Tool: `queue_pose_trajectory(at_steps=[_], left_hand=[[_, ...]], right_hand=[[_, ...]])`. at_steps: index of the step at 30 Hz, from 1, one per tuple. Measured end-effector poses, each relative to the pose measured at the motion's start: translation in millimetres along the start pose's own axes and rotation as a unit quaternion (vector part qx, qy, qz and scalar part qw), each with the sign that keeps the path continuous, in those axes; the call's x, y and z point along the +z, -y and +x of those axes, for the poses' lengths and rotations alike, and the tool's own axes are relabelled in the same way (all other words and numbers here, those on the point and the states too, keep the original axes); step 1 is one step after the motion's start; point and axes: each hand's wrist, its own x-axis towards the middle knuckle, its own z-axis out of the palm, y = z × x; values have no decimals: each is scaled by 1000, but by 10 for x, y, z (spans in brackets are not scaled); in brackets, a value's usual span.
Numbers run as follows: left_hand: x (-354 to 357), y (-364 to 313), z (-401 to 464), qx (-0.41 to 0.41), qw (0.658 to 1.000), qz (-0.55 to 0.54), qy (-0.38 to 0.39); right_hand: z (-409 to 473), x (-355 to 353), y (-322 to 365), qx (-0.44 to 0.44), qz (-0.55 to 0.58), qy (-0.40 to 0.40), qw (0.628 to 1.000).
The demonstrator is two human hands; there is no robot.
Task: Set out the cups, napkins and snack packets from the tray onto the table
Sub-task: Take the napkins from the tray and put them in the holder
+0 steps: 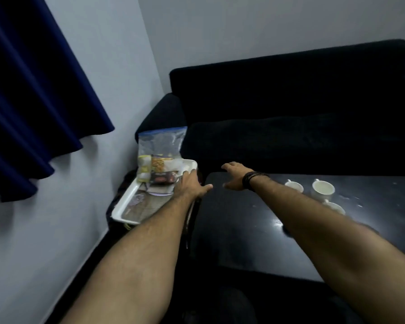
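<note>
A white tray [126, 202] sits at the left, beside the dark table [243, 225]. At its far end stand snack packets: a yellow one [143, 168], an orange-brown one [159, 164] and a dark one [162, 178], with a clear zip bag [160, 142] behind them. My left hand [192, 185] hovers open over the tray's right edge, just short of the dark packet. My right hand [235, 176], with a dark wristband, reaches open over the table's far left corner and holds nothing. Three white cups [323, 189] stand on the table to the right.
A black sofa [290, 118] runs along the far side of the table. A dark blue curtain [33, 90] hangs at the left against a pale wall. The tray rests on something dark and low next to the sofa's arm.
</note>
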Motion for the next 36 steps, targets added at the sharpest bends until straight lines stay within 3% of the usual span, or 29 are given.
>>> queue_pose_trajectory(at_steps=[4,9,19,31,36], left_hand=[[-177,619,-94,-39,999,-25,-19],[-135,1201,-169,-87,996,-22,-14],[263,1689,64,-89,994,-63,-5],[633,1800,584,-72,995,-47,52],[749,1794,744,-75,995,-15,56]], right_hand=[[191,111,702,-73,-32,8,997],[393,367,1233,-103,-43,31,993],[846,959,1453,-92,-56,49,993],[1464,1036,1371,18,124,-97,987],[1764,956,1380,38,222,-104,969]])
